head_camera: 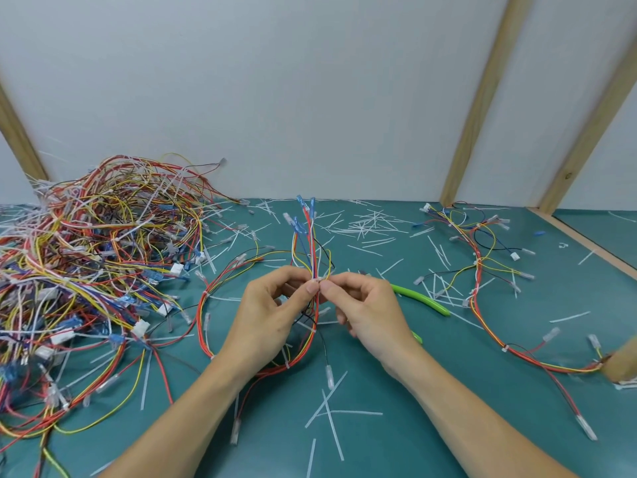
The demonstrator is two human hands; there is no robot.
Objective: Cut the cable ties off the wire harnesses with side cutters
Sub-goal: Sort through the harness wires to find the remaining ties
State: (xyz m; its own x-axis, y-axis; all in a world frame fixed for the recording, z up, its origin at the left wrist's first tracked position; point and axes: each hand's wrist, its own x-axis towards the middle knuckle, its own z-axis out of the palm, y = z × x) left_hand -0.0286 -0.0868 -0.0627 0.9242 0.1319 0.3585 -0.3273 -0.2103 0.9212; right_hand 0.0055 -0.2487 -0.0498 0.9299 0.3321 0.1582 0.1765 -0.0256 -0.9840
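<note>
Between both hands (319,305), pinched wire harness (312,243)

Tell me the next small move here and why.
Probably the right hand should let go and pick up the green-handled side cutters lying on the mat just behind it. Both hands pinch the wire harness at a white cable tie, the left hand can hold it alone, and neither hand holds a tool.
</note>
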